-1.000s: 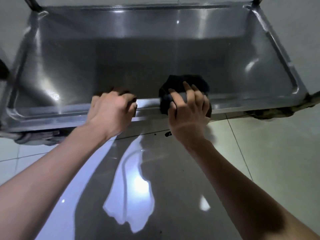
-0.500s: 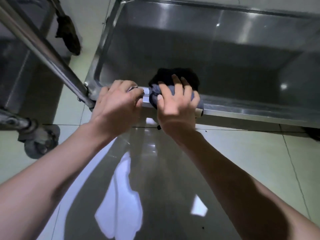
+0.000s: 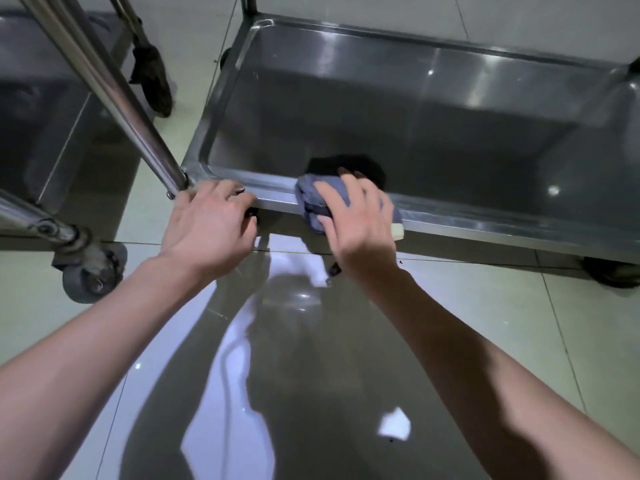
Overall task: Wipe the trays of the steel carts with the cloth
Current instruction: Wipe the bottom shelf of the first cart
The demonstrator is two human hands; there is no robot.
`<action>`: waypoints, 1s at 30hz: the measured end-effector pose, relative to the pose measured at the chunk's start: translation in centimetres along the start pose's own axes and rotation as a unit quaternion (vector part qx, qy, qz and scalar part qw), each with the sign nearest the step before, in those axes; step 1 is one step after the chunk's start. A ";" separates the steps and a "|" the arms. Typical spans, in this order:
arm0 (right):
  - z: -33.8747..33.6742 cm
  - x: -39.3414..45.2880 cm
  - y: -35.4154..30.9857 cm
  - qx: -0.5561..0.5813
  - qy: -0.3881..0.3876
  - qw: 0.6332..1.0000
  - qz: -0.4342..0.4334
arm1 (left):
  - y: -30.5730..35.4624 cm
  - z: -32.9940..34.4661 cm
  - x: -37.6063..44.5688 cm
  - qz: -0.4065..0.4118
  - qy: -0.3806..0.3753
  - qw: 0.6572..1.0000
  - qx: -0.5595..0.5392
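Note:
A low steel cart tray (image 3: 398, 109) fills the upper right of the head view. A bunched blue-grey cloth (image 3: 313, 199) lies over the tray's near rim. My right hand (image 3: 360, 220) covers the cloth and grips it, fingers curled over the rim and thumb under the bundle. My left hand (image 3: 211, 223) holds the same rim close to the near left corner, beside the cart's upright post (image 3: 114, 88). The cloth's dark reflection shows on the inner tray wall.
A second steel cart (image 3: 38, 109) stands at the left with a caster wheel (image 3: 90, 271) on the glossy tiled floor (image 3: 311, 375). A dark rag (image 3: 154, 81) hangs between the carts. Another caster (image 3: 613, 271) sits under the right part of the tray.
My right hand has slid the cloth leftward along the near rim toward the corner. My left hand has also shifted left along the rim. My view has turned, bringing the second cart in.

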State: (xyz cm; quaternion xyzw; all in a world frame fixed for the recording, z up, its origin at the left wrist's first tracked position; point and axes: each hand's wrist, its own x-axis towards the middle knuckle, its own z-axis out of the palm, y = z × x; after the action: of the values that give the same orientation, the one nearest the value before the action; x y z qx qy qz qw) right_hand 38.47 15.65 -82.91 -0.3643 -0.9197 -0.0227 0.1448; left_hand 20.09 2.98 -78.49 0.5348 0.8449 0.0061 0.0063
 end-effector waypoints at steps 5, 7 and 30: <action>-1.8 -2.9 7.5 0.019 -0.034 0.996 0.083 | 1.0 -0.6 -0.6 0.024 -0.004 1.000 0.001; -2.4 -4.1 9.4 0.011 -0.013 0.995 0.099 | 1.6 -0.6 -1.0 0.035 -0.014 0.999 0.004; -23.3 -2.5 -11.2 0.310 -0.232 0.921 -0.036 | -3.4 -18.9 -19.6 -0.163 -0.096 0.972 -0.136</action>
State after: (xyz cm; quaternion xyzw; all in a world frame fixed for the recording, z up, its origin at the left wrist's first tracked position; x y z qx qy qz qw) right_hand 38.38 2.36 -60.63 -0.2630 -0.9008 0.3440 0.0320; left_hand 25.05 -16.29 -59.55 0.3821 0.9074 0.0686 0.1609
